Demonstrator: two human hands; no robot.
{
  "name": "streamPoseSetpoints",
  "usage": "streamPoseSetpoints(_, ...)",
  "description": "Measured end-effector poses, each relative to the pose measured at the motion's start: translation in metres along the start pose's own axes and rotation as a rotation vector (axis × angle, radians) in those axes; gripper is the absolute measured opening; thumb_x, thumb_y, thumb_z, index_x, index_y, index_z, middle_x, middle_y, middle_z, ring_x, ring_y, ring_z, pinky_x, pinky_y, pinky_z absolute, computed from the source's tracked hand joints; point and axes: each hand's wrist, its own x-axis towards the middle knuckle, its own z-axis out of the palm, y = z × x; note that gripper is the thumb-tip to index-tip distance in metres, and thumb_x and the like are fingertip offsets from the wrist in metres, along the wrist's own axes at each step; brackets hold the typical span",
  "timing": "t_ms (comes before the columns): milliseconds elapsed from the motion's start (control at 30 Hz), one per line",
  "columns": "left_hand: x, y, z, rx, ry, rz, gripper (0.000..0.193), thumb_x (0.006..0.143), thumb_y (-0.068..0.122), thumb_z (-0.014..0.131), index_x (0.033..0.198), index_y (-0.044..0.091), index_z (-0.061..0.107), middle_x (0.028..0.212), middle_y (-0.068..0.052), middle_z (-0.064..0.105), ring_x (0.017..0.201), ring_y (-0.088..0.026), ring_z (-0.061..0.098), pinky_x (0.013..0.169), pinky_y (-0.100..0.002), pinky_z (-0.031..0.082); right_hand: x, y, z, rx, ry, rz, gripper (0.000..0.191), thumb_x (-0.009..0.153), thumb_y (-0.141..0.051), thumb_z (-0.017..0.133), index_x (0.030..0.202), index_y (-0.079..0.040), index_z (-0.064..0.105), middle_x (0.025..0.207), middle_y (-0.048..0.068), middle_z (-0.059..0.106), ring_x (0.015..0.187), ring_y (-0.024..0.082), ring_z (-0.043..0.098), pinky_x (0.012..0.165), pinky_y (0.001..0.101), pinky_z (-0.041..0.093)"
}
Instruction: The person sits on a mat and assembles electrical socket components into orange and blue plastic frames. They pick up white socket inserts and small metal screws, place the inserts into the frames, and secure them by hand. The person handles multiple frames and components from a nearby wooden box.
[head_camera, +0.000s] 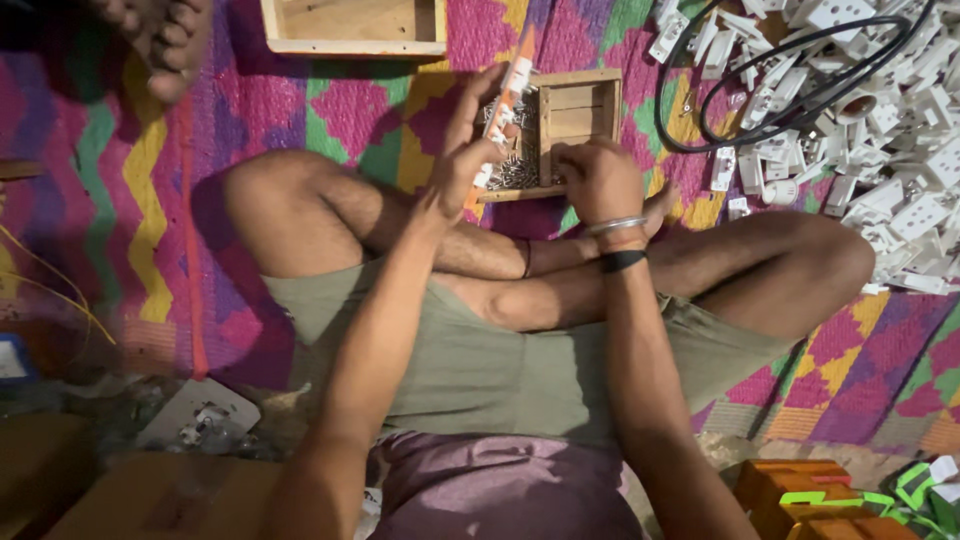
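Note:
I sit cross-legged on a patterned mat. My left hand (468, 150) holds an orange-and-white screwdriver (506, 108) upright, its handle pointing away from me. My right hand (598, 178) rests closed at the near edge of a small wooden tray (580, 108), fingers curled; what it pinches is hidden. The tray's left compartment holds several small metal screws (512, 150). Its right compartment looks bare wood.
A pile of white plastic socket parts (880, 130) with a black cable (740, 110) lies at the right. A larger wooden box (355, 28) sits at the top. Another person's foot (165, 45) is at the top left. A white plate (200, 415) lies lower left, orange and green boxes (820, 495) lower right.

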Motion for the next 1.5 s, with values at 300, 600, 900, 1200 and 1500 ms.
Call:
streamPoseSetpoints(300,0.005,-0.023,-0.007,-0.613,-0.05,-0.287,0.063,0.096,0.018,0.054,0.154,-0.005,0.047,0.135,-0.024,0.063,0.103,-0.025,0.064,0.075,-0.037,0.059,0.001,-0.019,0.01,-0.121,0.04,-0.012,0.02,0.078,-0.01,0.071,0.094,-0.019,0.08,0.09,0.006,0.067,0.091,0.033,0.067,0.074,0.0464,0.055)
streamPoseSetpoints(600,-0.002,-0.042,-0.01,-0.757,-0.117,-0.407,0.059,0.089,0.021,0.052,0.143,-0.003,0.05,0.128,-0.019,0.067,0.107,-0.025,0.07,0.076,-0.042,0.059,0.01,-0.01,-0.011,1.104,0.137,0.46,0.011,0.094,-0.011,0.078,0.099,-0.002,0.075,0.084,0.007,0.073,0.069,0.011,0.067,0.051,0.0232,0.046)
streamPoseSetpoints(900,-0.009,-0.039,0.003,-0.69,-0.174,-0.355,0.058,0.092,0.014,0.055,0.149,0.009,0.043,0.122,-0.012,0.065,0.098,-0.024,0.067,0.072,-0.044,0.062,0.02,-0.02,-0.01,1.32,0.106,0.547,0.012,0.096,-0.011,0.073,0.101,0.0,0.074,0.085,0.004,0.074,0.071,0.008,0.068,0.051,0.0199,0.047)
streamPoseSetpoints(1200,-0.01,-0.023,0.01,-0.642,-0.157,-0.372,0.058,0.095,0.013,0.054,0.152,0.008,0.043,0.127,-0.015,0.061,0.103,-0.026,0.066,0.074,-0.046,0.063,0.02,-0.018,-0.007,1.27,0.109,0.576,0.01,0.097,-0.009,0.075,0.099,0.0,0.074,0.082,0.002,0.072,0.062,0.006,0.061,0.048,0.0184,0.043)
streamPoseSetpoints(1500,-0.009,-0.026,0.002,-0.892,-0.171,-0.471,0.052,0.092,0.024,0.051,0.138,0.0,0.056,0.123,-0.015,0.068,0.106,-0.027,0.067,0.079,-0.05,0.06,0.016,-0.044,0.006,0.446,0.476,0.089,0.01,0.097,-0.007,0.079,0.096,-0.002,0.071,0.087,0.004,0.063,0.073,0.012,0.055,0.062,0.0272,0.043)
